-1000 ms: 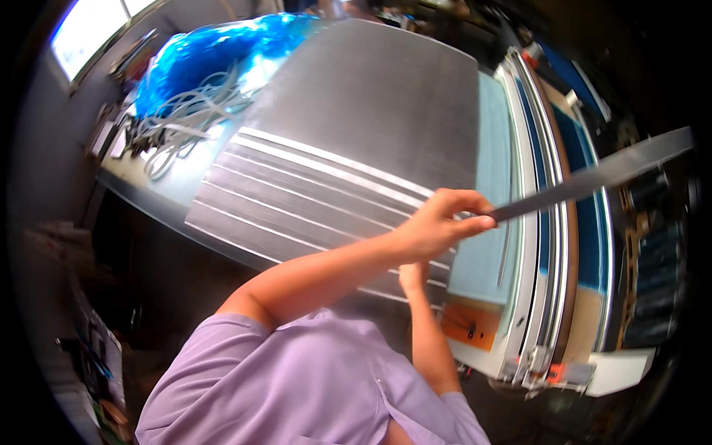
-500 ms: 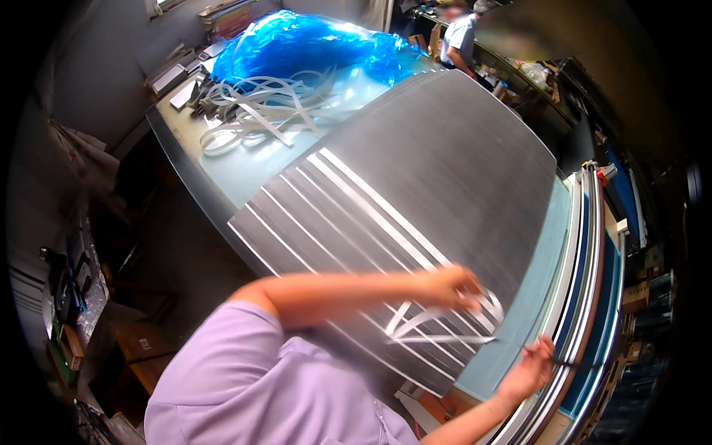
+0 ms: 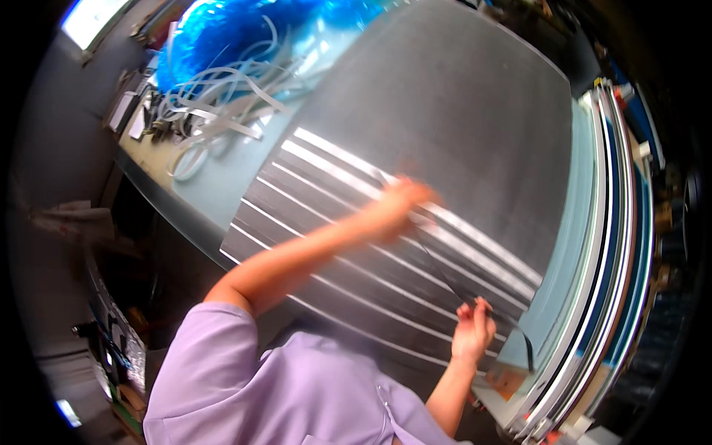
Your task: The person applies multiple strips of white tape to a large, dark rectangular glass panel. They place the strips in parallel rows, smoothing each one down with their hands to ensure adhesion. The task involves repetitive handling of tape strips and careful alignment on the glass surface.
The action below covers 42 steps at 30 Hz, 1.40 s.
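Note:
A large dark grey sheet lies on the table, with several white strips running across its nearer part. Over the two widest strips is my left hand, blurred by motion, its fingers seemingly closed on one end of a thin dark strip. Nearer the sheet's right edge, my right hand pinches that same strip between thumb and fingers. Between the hands the strip runs straight; beyond the right hand its tail curves down over the table edge. My left fingertips are too smeared to make out.
Loose white strips lie tangled at the far left of the table, beside crumpled blue plastic film. Long rails or profiles line the right side. Small boxes and tools sit at the left corner.
My left hand has moved up and left across the sheet. White loops that hung by it no longer show. My right hand has shifted left and up, and the view has turned somewhat.

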Available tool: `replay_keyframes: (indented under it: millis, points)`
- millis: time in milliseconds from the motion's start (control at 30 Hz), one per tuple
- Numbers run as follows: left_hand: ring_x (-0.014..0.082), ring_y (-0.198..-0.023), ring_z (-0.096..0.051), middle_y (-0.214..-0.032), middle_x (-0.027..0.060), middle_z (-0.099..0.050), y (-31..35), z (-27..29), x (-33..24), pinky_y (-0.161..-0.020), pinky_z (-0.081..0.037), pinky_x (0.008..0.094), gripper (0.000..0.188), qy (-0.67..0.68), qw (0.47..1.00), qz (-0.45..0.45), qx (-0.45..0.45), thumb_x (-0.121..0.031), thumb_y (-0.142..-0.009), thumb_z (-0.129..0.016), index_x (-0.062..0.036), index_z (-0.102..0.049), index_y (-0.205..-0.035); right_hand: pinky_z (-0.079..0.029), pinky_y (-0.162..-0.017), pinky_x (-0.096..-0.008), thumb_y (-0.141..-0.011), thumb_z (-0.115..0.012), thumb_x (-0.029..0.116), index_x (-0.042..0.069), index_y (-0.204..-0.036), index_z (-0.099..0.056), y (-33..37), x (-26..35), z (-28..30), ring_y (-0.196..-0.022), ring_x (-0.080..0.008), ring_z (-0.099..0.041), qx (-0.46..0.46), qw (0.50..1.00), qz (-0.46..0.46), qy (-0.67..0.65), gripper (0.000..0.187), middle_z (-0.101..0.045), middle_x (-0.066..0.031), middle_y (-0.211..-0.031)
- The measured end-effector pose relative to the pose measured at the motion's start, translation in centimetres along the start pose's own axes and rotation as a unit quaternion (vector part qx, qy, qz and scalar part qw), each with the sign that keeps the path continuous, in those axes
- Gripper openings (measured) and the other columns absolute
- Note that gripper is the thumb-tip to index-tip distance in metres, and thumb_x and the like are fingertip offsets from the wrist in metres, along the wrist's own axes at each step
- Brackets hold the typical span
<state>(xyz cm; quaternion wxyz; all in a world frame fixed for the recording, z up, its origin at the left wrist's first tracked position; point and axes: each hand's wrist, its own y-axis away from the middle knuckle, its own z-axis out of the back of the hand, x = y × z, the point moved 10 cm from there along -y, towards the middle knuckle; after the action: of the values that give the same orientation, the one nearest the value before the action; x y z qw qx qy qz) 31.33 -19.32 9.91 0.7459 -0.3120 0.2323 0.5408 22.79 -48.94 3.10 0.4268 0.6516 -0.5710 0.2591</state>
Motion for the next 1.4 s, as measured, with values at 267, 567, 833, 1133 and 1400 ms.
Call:
replay_keyframes:
  millis: [267, 567, 833, 1133, 1400]
  points:
    - [0.0243, -0.087, -0.064, -0.080, 0.0022, -0.065, 5.6, -10.9, -3.6, -0.095, -0.040, 0.0444, 0.012, -0.066, 0.967, 0.006, 0.247, -0.015, -0.082, -0.069, -0.0153, -0.072, -0.094, -0.039, -0.053, -0.0261, -0.101, -0.061, 0.022, 0.001, -0.109, -0.067, -1.5, -1.9, 4.7, -0.062, -0.0112, -0.052, -0.029, 0.997, -0.067, 0.017, 0.023, -0.068, -0.0031, -0.098]
    - [0.0226, -0.055, -0.056, -0.059, 0.0093, -0.060, 5.0, -1.3, 7.9, -0.063, -0.046, 0.0359, 0.012, -0.056, 0.945, 0.256, 0.196, -0.004, -0.085, -0.064, -0.0036, -0.075, -0.080, -0.039, -0.052, -0.0223, -0.096, -0.067, 0.009, 0.001, -0.115, -0.064, -8.9, 2.9, 20.4, -0.064, -0.0104, -0.048, -0.231, 0.961, -0.050, -0.145, 0.021, -0.062, -0.0051, -0.093]
    - [0.0256, -0.106, -0.062, -0.108, 0.0134, -0.070, -0.2, -0.8, 10.0, -0.102, -0.038, 0.0437, 0.024, -0.415, 0.886, 0.170, 0.120, -0.013, -0.081, -0.073, -0.0037, -0.072, -0.103, -0.051, -0.056, -0.0250, -0.087, -0.076, 0.005, 0.010, -0.098, -0.066, -11.2, 2.0, 22.1, -0.064, -0.0119, -0.062, -0.288, 0.957, -0.004, -0.034, 0.016, -0.066, -0.0014, -0.082]
    - [0.0268, -0.106, -0.062, -0.110, 0.0128, -0.070, -10.7, -25.7, -11.9, -0.091, -0.049, 0.0372, 0.028, 0.013, 0.990, -0.051, 0.130, -0.016, -0.089, -0.071, -0.0069, -0.070, -0.116, -0.051, -0.054, -0.0261, -0.088, -0.076, 0.014, -0.004, -0.097, -0.070, -10.0, 5.4, 18.9, -0.059, -0.0133, -0.060, -0.242, 0.965, 0.048, 0.086, 0.021, -0.066, -0.0063, -0.076]
    - [0.0275, -0.063, -0.066, -0.069, 0.0127, -0.069, -12.5, -32.3, -11.6, -0.065, -0.052, 0.0377, 0.016, 0.115, 0.946, 0.193, 0.234, -0.020, -0.084, -0.071, -0.0057, -0.077, -0.086, -0.047, -0.057, -0.0259, -0.094, -0.069, 0.012, -0.004, -0.100, -0.070, -10.8, 8.2, 21.2, -0.062, -0.0110, -0.058, -0.284, 0.936, 0.072, 0.195, 0.017, -0.065, -0.0043, -0.074]
